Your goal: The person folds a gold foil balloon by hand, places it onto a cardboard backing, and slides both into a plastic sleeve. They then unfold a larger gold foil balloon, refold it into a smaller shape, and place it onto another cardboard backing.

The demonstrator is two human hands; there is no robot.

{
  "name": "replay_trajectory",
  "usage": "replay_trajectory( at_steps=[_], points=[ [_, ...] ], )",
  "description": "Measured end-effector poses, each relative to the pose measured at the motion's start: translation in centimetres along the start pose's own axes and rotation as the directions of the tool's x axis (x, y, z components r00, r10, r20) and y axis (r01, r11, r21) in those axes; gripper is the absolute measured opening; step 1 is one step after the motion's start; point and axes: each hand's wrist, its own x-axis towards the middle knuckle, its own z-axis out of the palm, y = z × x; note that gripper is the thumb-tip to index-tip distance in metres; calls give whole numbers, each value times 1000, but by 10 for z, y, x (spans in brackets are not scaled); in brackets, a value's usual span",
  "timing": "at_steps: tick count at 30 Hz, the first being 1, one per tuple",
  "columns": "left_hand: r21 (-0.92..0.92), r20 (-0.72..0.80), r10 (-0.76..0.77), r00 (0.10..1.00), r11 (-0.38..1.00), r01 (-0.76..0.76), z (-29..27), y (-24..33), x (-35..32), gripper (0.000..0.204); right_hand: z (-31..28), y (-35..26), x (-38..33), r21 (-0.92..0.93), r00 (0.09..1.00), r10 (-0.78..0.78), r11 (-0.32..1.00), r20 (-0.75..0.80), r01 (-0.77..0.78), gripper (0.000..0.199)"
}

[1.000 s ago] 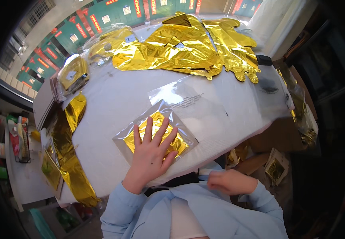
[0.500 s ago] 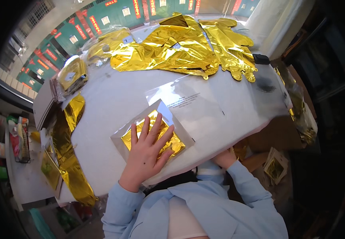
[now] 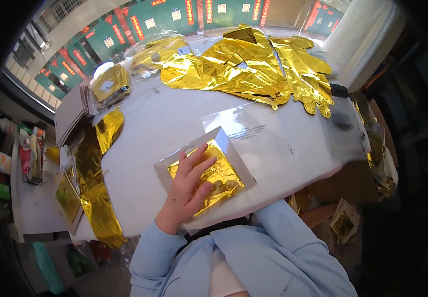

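Note:
My left hand (image 3: 189,188) lies flat, fingers spread, on a folded gold foil sheet (image 3: 224,175) inside a clear plastic bag with a grey card (image 3: 214,141) at the near edge of the white table (image 3: 159,123). It presses the packet down. My right hand is hidden below the table edge; only the light blue sleeve (image 3: 283,232) shows. A second clear bag with printed text (image 3: 253,133) lies flat just beyond the packet.
Large crumpled gold foil sheets (image 3: 253,64) cover the far side of the table. Bagged gold packets (image 3: 110,86) and grey cards (image 3: 70,114) sit at the far left. Gold foil strips (image 3: 95,183) hang off the left edge. Cardboard boxes stand at the right.
The right hand has dropped from the table edge out of sight. The left hand has stayed pressed on the gold packet, which has turned slightly.

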Motion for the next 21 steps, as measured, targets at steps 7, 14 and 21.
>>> replay_trajectory(
  at_steps=[7,14,21],
  points=[
    [-200,-209,90,974,971,-133,-1,2,-2,37,1,1,20,127,997,71,989,-11,-69,61],
    [-202,-344,52,938,971,-128,-19,28,-24,32,-35,45,-82,-135,980,197,971,-15,-198,63],
    [148,-135,66,989,988,-46,-22,39,-94,37,-135,-43,-159,-39,612,521,779,595,-625,48]
  ],
)
